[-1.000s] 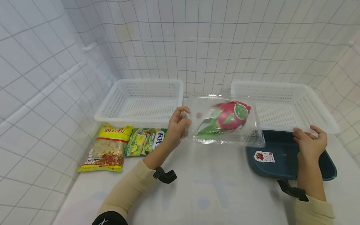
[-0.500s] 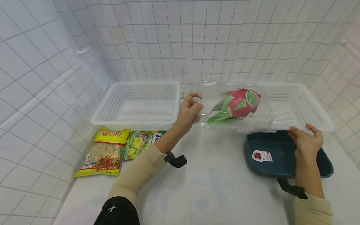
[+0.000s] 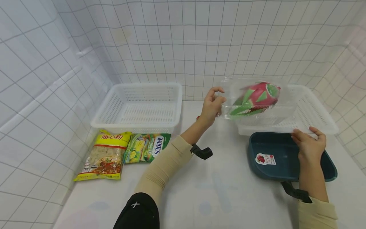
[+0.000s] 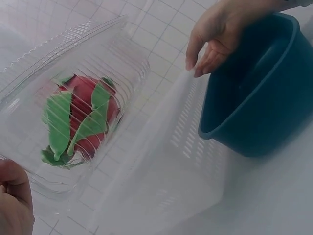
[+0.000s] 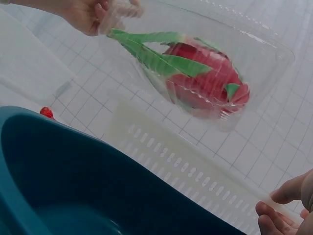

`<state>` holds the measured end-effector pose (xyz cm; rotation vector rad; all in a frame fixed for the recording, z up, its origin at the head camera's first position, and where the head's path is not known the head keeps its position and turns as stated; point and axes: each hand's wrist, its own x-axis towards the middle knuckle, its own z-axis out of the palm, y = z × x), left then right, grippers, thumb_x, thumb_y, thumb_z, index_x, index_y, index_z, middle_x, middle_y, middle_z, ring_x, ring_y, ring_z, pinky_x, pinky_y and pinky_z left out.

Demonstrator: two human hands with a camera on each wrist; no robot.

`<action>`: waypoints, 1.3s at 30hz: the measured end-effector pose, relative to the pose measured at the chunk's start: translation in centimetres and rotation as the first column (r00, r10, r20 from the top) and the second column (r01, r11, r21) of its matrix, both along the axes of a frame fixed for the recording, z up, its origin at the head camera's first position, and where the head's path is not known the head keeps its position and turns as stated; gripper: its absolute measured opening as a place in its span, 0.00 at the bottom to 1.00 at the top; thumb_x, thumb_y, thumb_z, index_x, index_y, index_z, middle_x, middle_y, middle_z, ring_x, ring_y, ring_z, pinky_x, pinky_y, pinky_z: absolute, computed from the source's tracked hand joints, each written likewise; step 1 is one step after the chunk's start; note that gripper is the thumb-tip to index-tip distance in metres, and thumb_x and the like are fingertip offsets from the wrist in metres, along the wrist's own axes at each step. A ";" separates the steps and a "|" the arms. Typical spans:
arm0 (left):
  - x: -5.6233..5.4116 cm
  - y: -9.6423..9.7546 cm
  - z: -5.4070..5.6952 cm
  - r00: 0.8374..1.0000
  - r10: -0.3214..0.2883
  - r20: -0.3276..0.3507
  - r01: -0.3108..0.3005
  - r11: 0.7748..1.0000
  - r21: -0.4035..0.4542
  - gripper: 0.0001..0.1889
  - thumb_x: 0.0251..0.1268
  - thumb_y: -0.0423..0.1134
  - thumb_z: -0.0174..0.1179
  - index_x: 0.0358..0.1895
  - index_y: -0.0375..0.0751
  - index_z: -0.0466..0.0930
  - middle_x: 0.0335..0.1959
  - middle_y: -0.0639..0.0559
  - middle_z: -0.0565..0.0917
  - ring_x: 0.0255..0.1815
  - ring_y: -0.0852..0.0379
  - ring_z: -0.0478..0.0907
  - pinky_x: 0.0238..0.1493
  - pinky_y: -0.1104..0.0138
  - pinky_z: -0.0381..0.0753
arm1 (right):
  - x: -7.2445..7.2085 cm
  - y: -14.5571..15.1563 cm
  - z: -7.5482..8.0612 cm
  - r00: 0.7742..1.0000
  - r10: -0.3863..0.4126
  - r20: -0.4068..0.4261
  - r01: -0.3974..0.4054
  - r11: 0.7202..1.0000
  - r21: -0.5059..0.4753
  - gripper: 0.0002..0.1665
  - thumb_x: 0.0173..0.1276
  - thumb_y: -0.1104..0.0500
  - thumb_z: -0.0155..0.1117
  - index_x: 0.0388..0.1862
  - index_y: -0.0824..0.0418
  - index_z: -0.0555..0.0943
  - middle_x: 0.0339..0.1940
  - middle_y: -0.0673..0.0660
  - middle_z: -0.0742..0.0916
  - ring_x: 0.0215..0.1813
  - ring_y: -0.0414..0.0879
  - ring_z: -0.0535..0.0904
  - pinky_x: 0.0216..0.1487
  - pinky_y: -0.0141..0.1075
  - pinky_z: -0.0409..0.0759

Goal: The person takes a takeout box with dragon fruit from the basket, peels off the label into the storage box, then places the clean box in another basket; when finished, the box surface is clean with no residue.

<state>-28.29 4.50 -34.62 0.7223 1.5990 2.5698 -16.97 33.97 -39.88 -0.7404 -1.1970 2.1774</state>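
By its left end, my left hand [image 3: 211,107] grips a clear plastic box [image 3: 228,86] and holds it up over the right white basket [image 3: 314,109]. A pink and green dragon fruit [image 3: 263,95] lies inside it; the left wrist view shows its long green leaves through the ribbed plastic. My right hand [image 3: 311,144] pinches the front rim of that basket between thumb and fingers, as the right wrist view shows. Below that hand stands a dark teal basin [image 3: 281,170] with a fruit sticker. The box hides part of the basket's back.
Another white basket [image 3: 137,111] stands at the back left. In front of it lie a yellow pasta bag [image 3: 104,156] and a green FOX'S bag [image 3: 145,148]. A small red item [image 5: 46,112] shows behind my left wrist. Grid-patterned cloth walls surround the table.
My left hand has carried the box with the dragon fruit rightward and away from me, from mid-table to over the right basket. My right hand has stayed on the basket's rim.
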 end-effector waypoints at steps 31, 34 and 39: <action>-1.9 11.8 -0.8 0.966 0.218 0.136 -0.130 0.870 -0.476 0.10 0.67 0.36 0.51 0.49 0.53 0.71 0.14 0.56 0.62 0.09 0.64 0.51 0.11 0.73 0.53 | 0.2 0.0 0.1 0.999 0.001 -0.035 -0.002 1.000 -0.028 0.35 0.56 0.79 0.67 0.52 0.54 0.61 0.21 0.57 0.84 0.20 0.45 0.83 0.24 0.31 0.82; -1.7 12.5 -0.9 0.969 0.236 0.078 -0.155 0.819 -0.552 0.09 0.68 0.38 0.50 0.49 0.53 0.72 0.21 0.53 0.67 0.10 0.65 0.52 0.11 0.73 0.54 | 0.2 0.1 -0.1 0.999 -0.007 -0.046 0.006 1.000 -0.016 0.35 0.55 0.79 0.68 0.52 0.55 0.62 0.21 0.57 0.84 0.20 0.45 0.84 0.24 0.31 0.82; -1.5 12.8 -1.5 0.976 0.216 0.042 -0.146 0.781 -0.607 0.10 0.70 0.39 0.48 0.51 0.51 0.72 0.20 0.54 0.68 0.10 0.63 0.52 0.12 0.72 0.54 | 0.1 0.0 -0.2 0.999 -0.007 -0.054 0.006 1.000 -0.010 0.35 0.54 0.79 0.69 0.51 0.55 0.62 0.21 0.57 0.84 0.20 0.45 0.83 0.24 0.31 0.82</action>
